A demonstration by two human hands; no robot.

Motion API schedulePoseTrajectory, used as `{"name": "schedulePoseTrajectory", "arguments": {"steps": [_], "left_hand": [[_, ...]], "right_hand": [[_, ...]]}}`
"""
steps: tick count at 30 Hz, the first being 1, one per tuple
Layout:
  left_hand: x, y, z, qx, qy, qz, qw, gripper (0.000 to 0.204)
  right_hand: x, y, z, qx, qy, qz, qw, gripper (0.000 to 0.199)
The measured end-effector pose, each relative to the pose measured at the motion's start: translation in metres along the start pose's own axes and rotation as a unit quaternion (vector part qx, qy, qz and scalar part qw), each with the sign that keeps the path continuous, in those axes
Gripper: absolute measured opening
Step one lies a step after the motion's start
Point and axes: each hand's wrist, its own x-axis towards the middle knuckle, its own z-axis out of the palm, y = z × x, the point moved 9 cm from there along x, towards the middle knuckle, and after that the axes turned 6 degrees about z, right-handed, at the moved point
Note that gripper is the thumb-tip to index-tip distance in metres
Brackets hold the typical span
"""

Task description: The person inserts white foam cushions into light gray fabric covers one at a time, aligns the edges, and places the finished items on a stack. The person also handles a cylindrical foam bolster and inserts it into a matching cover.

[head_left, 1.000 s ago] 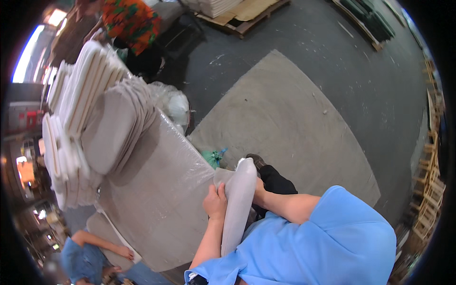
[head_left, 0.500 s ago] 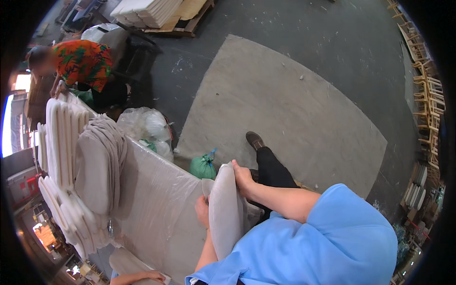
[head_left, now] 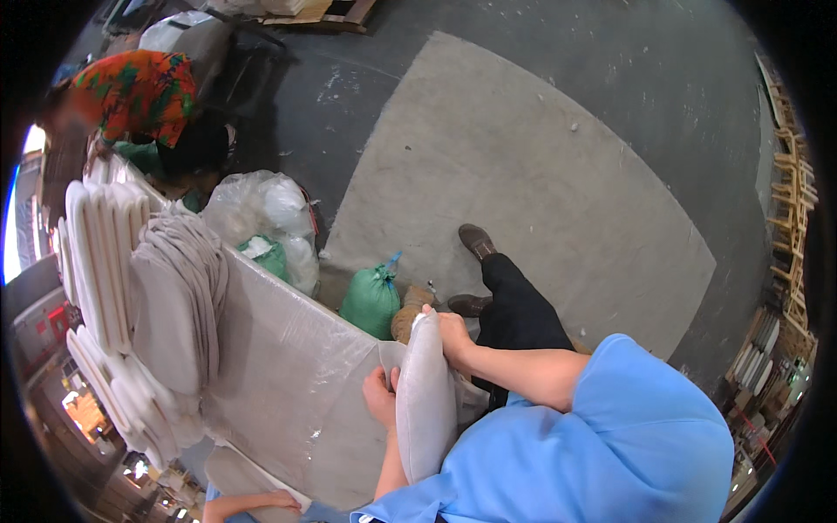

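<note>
A long, light grey fabric cushion (head_left: 427, 405) stands on edge against my body, at the near side of a plastic-covered table (head_left: 288, 340). My right hand (head_left: 453, 338) grips its far end, the thumb near the tip, where a bit of white shows. To the left of the cushion, my left hand (head_left: 380, 397) has its fingers curled on a loose grey flap of fabric (head_left: 391, 354) beside it. The cushion's underside and part of the right fingers are hidden.
White pads (head_left: 105, 261) and grey fabric covers (head_left: 179, 296) are piled at the table's left end. A co-worker's hand (head_left: 283, 500) rests near another grey cushion (head_left: 240, 475). Beyond the table lie a green sack (head_left: 370, 302) and clear plastic bags (head_left: 266, 213). Someone in a patterned shirt (head_left: 135, 91) bends over far left.
The cushion has tilted more upright and shifted slightly right and nearer in view, both hands with it. A brown sack beside the green one has come into sight as the view shifted.
</note>
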Motion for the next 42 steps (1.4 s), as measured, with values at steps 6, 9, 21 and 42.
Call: {"name": "schedulePoseTrajectory", "arguments": {"steps": [6,9,21,42], "left_hand": [[-0.009,0.057,-0.090,-0.536,-0.081,-0.161,0.825,0.056],[-0.039,0.132,-0.145,-0.356,-0.129,-0.152,0.913,0.057],[-0.034,-0.059,-0.126,-0.125,0.074,-0.135,0.980,0.061],[-0.076,-0.084,-0.095,-0.287,0.082,-0.197,0.934,0.065]], "right_hand": [[-0.031,0.000,-0.034,0.074,0.020,0.106,0.991,0.067],[-0.047,0.003,-0.019,0.091,-0.136,0.091,0.982,0.056],[-0.122,-0.049,0.021,-0.193,-0.221,-0.274,0.916,0.025],[-0.150,-0.015,0.102,-0.097,-0.333,-0.169,0.923,0.026]]}}
